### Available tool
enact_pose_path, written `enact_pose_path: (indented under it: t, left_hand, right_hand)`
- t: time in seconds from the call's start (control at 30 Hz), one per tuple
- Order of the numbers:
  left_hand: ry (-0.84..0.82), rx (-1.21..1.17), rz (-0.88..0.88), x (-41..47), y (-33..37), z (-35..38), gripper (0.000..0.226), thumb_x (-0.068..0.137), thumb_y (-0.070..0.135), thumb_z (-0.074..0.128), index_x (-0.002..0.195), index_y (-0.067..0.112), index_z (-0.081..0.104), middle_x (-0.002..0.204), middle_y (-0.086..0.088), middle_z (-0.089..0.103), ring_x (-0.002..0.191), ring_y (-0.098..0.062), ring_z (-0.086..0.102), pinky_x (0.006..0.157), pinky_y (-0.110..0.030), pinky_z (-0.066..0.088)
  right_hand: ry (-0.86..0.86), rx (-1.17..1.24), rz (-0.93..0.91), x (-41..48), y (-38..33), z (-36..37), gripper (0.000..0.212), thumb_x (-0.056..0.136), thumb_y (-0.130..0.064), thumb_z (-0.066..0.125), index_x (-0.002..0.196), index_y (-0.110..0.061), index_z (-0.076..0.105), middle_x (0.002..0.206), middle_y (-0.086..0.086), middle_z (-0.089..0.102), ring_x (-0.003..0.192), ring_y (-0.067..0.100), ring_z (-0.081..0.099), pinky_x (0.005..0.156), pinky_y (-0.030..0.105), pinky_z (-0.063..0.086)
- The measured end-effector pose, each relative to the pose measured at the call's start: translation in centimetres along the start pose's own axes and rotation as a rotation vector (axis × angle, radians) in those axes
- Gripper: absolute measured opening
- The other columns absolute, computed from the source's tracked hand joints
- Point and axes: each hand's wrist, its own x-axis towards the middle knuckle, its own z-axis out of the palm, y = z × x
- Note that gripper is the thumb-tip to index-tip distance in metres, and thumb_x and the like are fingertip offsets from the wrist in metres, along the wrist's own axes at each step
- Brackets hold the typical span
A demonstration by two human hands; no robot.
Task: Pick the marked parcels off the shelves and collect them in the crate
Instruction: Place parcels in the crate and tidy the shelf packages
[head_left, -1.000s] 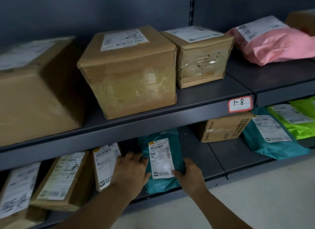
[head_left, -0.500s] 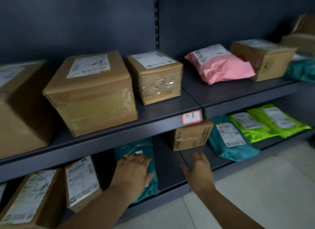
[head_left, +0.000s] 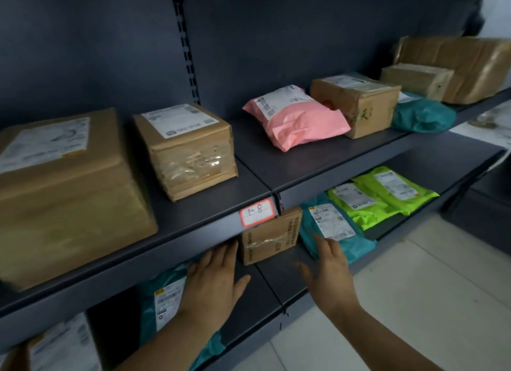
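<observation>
My left hand (head_left: 211, 283) hovers flat, fingers straight, over the lower shelf beside a teal mailer bag (head_left: 163, 301) that lies there with its label up. My right hand (head_left: 330, 271) is open too, fingers spread, in front of a small brown box (head_left: 272, 236) and another teal mailer (head_left: 331, 227) on the lower shelf. Neither hand holds anything. The crate is out of view.
The upper shelf (head_left: 304, 163), tagged "1-8" (head_left: 257, 213), carries a large brown box (head_left: 63, 188), a taped box (head_left: 188, 149), a pink mailer (head_left: 296, 116), another box (head_left: 356, 102), a teal bag (head_left: 423, 116) and stacked cartons (head_left: 453, 69). Two green mailers (head_left: 381, 196) lie lower right. Pale tiled floor (head_left: 414, 301) lies to the right.
Both hands let go of the left teal mailer and moved right with fingers open. The view swung right, showing more of the shelves.
</observation>
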Motion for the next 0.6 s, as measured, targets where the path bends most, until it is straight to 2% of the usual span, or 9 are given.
enact_pose_path:
  t: [0.1, 0.17, 0.23, 0.3, 0.37, 0.47, 0.6]
  left_hand:
    - [-0.004, -0.079, 0.024, -0.2, 1.6, 1.2, 0.069, 0.058, 0.054, 0.078, 0.113, 0.014, 0.068, 0.098, -0.001, 0.07, 0.084, -0.021, 0.067, 0.058, -0.033, 0.054]
    - [-0.061, -0.183, -0.001, -0.4, 2.5, 1.6, 0.069, 0.071, 0.057, 0.066, 0.126, 0.016, 0.059, 0.113, 0.0, 0.066, 0.099, -0.02, 0.063, 0.069, -0.034, 0.054]
    - [-0.117, -0.247, -0.031, -0.2, 3.4, 1.4, 0.071, 0.087, 0.06, 0.044, 0.146, 0.024, 0.029, 0.144, 0.005, 0.041, 0.128, -0.017, 0.042, 0.095, -0.033, 0.042]
    - [-0.076, -0.298, -0.031, -0.2, 3.6, 1.9, 0.071, 0.092, 0.061, 0.03, 0.15, 0.029, 0.006, 0.153, 0.012, 0.019, 0.138, -0.012, 0.023, 0.105, -0.026, 0.03]
    - [-0.067, -0.3, -0.057, 0.2, 3.6, 2.1, 0.072, 0.092, 0.062, 0.029, 0.15, 0.029, 0.0, 0.155, 0.013, 0.015, 0.139, -0.011, 0.02, 0.105, -0.024, 0.03]
    - [-0.073, -0.345, -0.14, 0.7, 3.5, 3.3, 0.075, 0.092, 0.061, 0.031, 0.15, 0.026, 0.0, 0.156, 0.009, 0.014, 0.14, -0.013, 0.02, 0.105, -0.024, 0.03]
    - [-0.036, -0.51, -0.307, 2.0, 3.7, 5.1, 0.084, 0.089, 0.056, 0.044, 0.15, 0.017, 0.003, 0.156, -0.002, 0.015, 0.141, -0.017, 0.02, 0.11, -0.025, 0.025]
  right_hand:
    - [-0.016, -0.031, -0.002, -0.8, 0.8, -0.2, 0.071, 0.087, -0.029, 0.066, 0.147, -0.018, 0.029, 0.139, 0.004, 0.037, 0.127, 0.023, 0.039, 0.105, 0.032, 0.036]
    - [-0.05, -0.073, 0.016, -1.0, 1.1, -0.7, 0.071, 0.088, -0.034, 0.063, 0.148, -0.019, 0.026, 0.141, 0.002, 0.034, 0.128, 0.021, 0.038, 0.104, 0.03, 0.037]
    - [-0.084, -0.11, 0.044, -0.5, 1.3, -1.1, 0.072, 0.09, -0.036, 0.061, 0.149, -0.02, 0.022, 0.143, 0.001, 0.032, 0.128, 0.021, 0.038, 0.104, 0.029, 0.036]
    - [-0.103, -0.114, 0.067, 0.1, 1.3, -1.2, 0.073, 0.09, -0.036, 0.06, 0.149, -0.02, 0.02, 0.144, 0.002, 0.032, 0.125, 0.021, 0.042, 0.103, 0.029, 0.037]
    - [-0.113, -0.104, 0.097, 0.7, 1.4, -0.9, 0.073, 0.09, -0.037, 0.06, 0.149, -0.02, 0.02, 0.146, 0.002, 0.031, 0.124, 0.021, 0.044, 0.103, 0.029, 0.038]
    - [-0.12, -0.065, 0.161, 1.7, 1.8, -0.2, 0.074, 0.09, -0.037, 0.06, 0.15, -0.019, 0.02, 0.148, 0.004, 0.03, 0.133, 0.021, 0.036, 0.107, 0.031, 0.035]
    - [-0.135, 0.044, 0.154, 3.8, 2.4, 0.7, 0.076, 0.089, -0.035, 0.063, 0.149, -0.016, 0.019, 0.151, 0.006, 0.03, 0.137, 0.022, 0.032, 0.11, 0.03, 0.029]
